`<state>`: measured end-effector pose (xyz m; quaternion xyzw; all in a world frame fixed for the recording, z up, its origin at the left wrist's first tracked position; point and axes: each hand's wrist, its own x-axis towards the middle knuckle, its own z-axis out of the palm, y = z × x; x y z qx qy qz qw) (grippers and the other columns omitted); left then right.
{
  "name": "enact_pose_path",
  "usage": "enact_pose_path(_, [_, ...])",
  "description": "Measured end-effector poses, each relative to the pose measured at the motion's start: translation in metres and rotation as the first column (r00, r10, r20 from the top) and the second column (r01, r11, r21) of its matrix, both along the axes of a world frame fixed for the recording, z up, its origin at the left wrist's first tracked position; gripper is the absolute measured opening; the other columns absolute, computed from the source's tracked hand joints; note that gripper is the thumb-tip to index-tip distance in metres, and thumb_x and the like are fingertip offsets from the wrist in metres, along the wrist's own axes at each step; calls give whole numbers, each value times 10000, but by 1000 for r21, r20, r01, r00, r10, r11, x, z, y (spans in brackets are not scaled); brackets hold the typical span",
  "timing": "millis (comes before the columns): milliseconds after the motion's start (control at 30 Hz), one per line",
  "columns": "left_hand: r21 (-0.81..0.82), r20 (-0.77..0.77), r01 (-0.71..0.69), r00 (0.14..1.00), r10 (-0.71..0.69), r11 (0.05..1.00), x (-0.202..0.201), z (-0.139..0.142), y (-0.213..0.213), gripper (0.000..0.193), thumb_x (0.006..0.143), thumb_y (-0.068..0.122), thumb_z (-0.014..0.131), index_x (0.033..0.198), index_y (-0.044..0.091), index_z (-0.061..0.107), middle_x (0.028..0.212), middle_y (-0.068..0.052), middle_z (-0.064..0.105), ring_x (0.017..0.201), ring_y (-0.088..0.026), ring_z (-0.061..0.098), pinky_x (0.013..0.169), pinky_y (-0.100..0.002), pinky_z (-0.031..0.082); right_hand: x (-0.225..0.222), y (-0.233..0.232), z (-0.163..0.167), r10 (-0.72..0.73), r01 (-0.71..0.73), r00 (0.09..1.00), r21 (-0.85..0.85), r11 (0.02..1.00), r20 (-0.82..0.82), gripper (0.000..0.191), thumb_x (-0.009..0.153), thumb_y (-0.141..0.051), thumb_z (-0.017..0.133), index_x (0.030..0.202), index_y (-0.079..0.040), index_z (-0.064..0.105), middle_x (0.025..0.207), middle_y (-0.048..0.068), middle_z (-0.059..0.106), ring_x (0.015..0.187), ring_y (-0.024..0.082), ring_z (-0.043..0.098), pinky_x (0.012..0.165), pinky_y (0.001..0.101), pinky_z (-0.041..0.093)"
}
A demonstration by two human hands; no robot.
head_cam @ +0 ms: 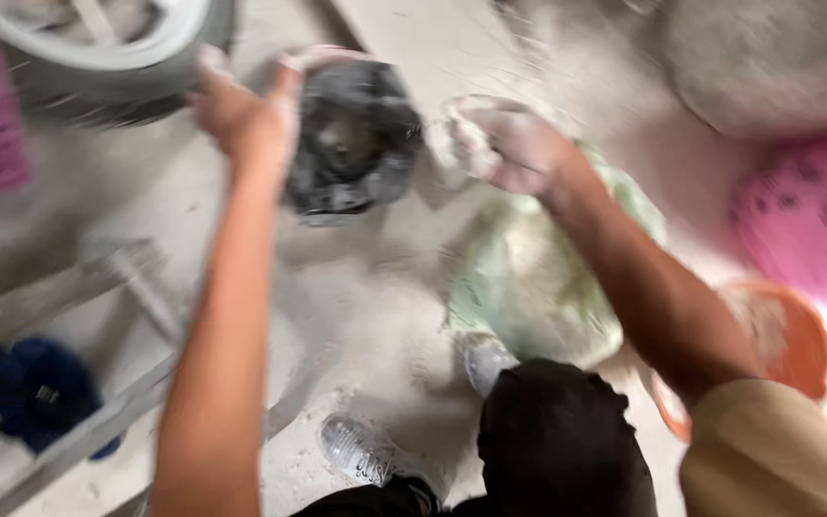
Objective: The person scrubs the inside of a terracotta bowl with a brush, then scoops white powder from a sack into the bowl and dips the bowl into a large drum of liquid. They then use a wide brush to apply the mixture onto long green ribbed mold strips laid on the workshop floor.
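- The left hand [241,115] gripped the rim of a crumpled black plastic bag [351,139].
- The right hand [509,144], dusted white, was clenched on pale powder above a pale green sack [528,278].

Dark grey bag [354,134], crumpled and dusty, mouth open upward, held up above the pale dusty floor [356,306] by its rim at its left edge, pale green sack [528,278] just right, slumped on the floor, blurred
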<state>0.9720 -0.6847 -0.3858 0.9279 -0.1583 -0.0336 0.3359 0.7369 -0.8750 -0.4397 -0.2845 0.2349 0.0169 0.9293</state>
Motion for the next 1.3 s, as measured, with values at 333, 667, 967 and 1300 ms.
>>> enact_pose_path(333, [-496, -153, 347, 867, -474, 796, -2, -15, -30, 756, 1056, 188, 744, 1607, 5, 261, 1687, -240, 327, 1541, -344, 343, 1314, -440, 328, -357, -11, 13, -576, 241, 676, -601, 762, -459, 141, 1060, -135, 615, 1134, -21, 654, 847, 6, 615, 640, 40, 472, 521, 193, 400])
enact_pose_path(667, [-632, -348, 254, 752, -560, 732, -24, -18, -74, 689, 1030, 220, 724, 1523, -85, 351, 1521, -256, 517, 1361, -293, 615, 1184, -388, 531, -449, 28, -39, -520, -315, 421, -657, 684, -743, 300, 1078, -168, 547, 1272, 26, 669, 1268, 153, 674, 923, 212, 656, 788, 340, 580])
enact_pose_path(967, [-471, -388, 230, 813, -434, 852, -24, -18, -53, 724, 1097, 322, 756, 1517, -86, 330, 1456, -220, 588, 1268, -229, 682, 1115, -326, 571, -459, 56, -51, -595, -400, 497, -775, 489, -631, 395, 1092, -199, 543, 1413, 26, 596, 1236, 229, 675, 854, 218, 603, 702, 362, 537])
enact_pose_path(1300, [-589, -191, 445, 734, -651, 674, -24, -38, -53, 709, 1120, 41, 679, 1607, -64, 175, 1605, -311, 328, 1479, -356, 459, 1286, -422, 432, -447, 69, -46, -659, -133, 400, -751, 647, -638, 297, 1064, -264, 518, 1165, -36, 680, 857, 53, 702, 609, 122, 632, 529, 321, 524])
